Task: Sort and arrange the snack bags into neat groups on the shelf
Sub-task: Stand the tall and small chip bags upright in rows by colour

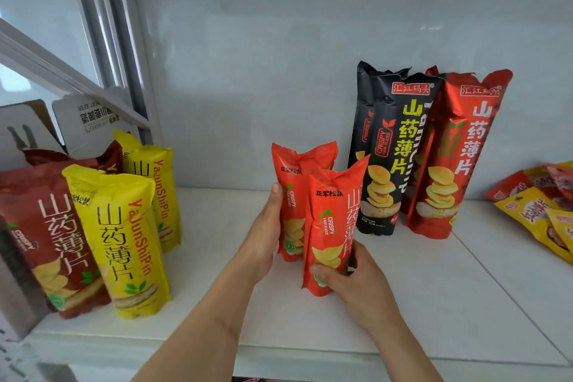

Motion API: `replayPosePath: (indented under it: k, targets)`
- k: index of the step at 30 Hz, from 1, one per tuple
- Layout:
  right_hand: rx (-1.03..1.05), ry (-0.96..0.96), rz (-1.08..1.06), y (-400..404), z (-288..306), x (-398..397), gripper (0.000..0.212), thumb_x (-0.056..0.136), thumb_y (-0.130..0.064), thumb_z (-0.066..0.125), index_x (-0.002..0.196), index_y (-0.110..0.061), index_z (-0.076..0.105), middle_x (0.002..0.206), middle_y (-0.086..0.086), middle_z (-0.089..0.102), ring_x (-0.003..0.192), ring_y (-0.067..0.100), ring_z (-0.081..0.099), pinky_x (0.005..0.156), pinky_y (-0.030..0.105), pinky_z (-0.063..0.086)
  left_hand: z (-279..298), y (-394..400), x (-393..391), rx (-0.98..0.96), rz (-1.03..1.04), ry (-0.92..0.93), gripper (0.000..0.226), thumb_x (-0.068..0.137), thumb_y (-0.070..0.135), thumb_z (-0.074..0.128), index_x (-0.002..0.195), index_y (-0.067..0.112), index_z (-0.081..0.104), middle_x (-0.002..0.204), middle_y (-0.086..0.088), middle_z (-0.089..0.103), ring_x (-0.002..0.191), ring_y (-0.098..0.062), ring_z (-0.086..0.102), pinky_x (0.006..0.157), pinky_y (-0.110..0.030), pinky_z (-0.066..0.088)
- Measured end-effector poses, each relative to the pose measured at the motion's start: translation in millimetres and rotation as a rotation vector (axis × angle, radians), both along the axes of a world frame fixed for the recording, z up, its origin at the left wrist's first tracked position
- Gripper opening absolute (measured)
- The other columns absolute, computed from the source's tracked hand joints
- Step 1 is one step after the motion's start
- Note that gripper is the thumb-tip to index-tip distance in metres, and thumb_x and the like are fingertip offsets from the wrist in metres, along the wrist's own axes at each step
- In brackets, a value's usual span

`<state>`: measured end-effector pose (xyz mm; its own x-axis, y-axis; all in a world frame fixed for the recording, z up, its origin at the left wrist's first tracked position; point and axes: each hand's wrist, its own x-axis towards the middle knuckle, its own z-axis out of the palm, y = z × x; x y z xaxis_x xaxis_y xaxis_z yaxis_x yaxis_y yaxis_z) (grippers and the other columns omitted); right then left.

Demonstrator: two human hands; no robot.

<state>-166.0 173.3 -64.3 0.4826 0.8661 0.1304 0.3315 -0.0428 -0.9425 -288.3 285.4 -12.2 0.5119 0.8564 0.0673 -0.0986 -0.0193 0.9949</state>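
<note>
2 hands [263, 239] [356, 282] around 2 orange bags [290, 195] [330, 226] (fingers curled)

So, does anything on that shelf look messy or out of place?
Yes: the small red and yellow packets at the far right lie flat in a loose heap, while the other bags stand upright. The hands are holding two orange bags upright mid-shelf.
</note>
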Motion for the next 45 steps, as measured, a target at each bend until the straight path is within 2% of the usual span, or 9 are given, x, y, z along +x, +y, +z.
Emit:
replayPosePath:
  k: [4,7,9,13,18,24,34,41,45]
  targets:
    - [-0.016,-0.015,-0.004,4,-1,0,0.078,0.062,-0.060,0.076,0.130,-0.041,0.042,0.121,-0.018,0.058,0.111,0.006,0.057,0.096,0.032,0.051,-12,4,2,0.103,0.010,0.052,0.066,0.080,0.081,0.025,0.126,0.045,0.055,0.106,0.030,0.069,0.092,0.017,0.065,0.086,-0.021,0.051]
    - [-0.001,-0.039,-0.024,9,-3,0,0.075,0.066,-0.059,0.078,0.130,-0.041,0.043,0.121,-0.020,0.058,0.112,0.004,0.057,0.096,0.031,0.051,-24,10,1,0.265,0.104,0.077,0.107,0.058,0.104,0.033,0.144,0.042,0.040,0.145,0.016,0.042,0.124,0.002,0.052,0.102,-0.024,0.047]
    - [0.007,-0.046,-0.018,11,-7,0,0.073,0.065,-0.060,0.080,0.126,-0.045,0.042,0.120,-0.022,0.058,0.110,0.002,0.057,0.094,0.030,0.052,-29,10,1,0.373,0.141,0.047,0.106,0.048,0.105,0.043,0.139,0.054,0.029,0.142,0.022,0.033,0.130,-0.001,0.046,0.100,-0.020,0.046]
    - [-0.012,-0.085,0.006,15,-18,6,0.089,0.051,-0.069,0.077,0.131,-0.049,0.042,0.123,-0.022,0.057,0.112,0.001,0.056,0.097,0.034,0.052,-35,10,6,0.475,0.064,0.065,0.098,0.046,0.091,0.070,0.128,0.077,0.019,0.148,0.019,0.036,0.135,-0.007,0.048,0.107,-0.043,0.050]
    - [-0.023,-0.145,-0.022,25,-23,14,0.093,0.051,-0.072,0.074,0.134,-0.044,0.041,0.122,-0.021,0.056,0.113,0.004,0.055,0.095,0.035,0.053,-25,16,10,0.407,-0.094,-0.016,0.122,0.036,0.082,0.082,0.138,0.052,0.021,0.140,0.018,0.046,0.115,0.014,0.057,0.080,-0.012,0.054]
    - [-0.020,-0.166,-0.067,44,-22,20,0.099,0.049,-0.074,0.069,0.136,-0.037,0.042,0.123,-0.016,0.057,0.112,0.008,0.057,0.094,0.037,0.053,-8,30,19,0.345,-0.174,0.028,0.120,0.031,0.082,0.082,0.132,0.052,0.023,0.128,0.027,0.048,0.103,0.022,0.058,0.073,-0.010,0.053]
    - [-0.072,-0.237,-0.199,88,-14,38,0.090,0.065,-0.060,0.080,0.138,-0.028,0.039,0.125,-0.007,0.053,0.113,0.013,0.054,0.095,0.037,0.052,-8,87,50,0.335,-0.226,0.080,0.134,0.035,0.083,0.080,0.146,0.045,0.017,0.128,0.030,0.046,0.098,0.026,0.058,0.070,-0.006,0.051]
    - [-0.067,-0.260,-0.300,120,-16,44,0.088,0.064,-0.060,0.079,0.136,-0.025,0.042,0.123,-0.005,0.053,0.112,0.016,0.054,0.094,0.039,0.052,-14,123,71,0.302,-0.210,0.082,0.130,0.031,0.087,0.078,0.143,0.052,0.021,0.136,0.021,0.045,0.113,0.006,0.054,0.069,-0.008,0.053]
    - [-0.076,-0.276,-0.343,134,-16,46,0.088,0.065,-0.058,0.080,0.137,-0.024,0.042,0.125,-0.003,0.053,0.112,0.016,0.055,0.093,0.038,0.053,-17,140,76,0.304,-0.222,0.081,0.143,0.031,0.087,0.078,0.154,0.042,0.020,0.144,0.013,0.043,0.117,0.003,0.052,0.073,-0.009,0.054]
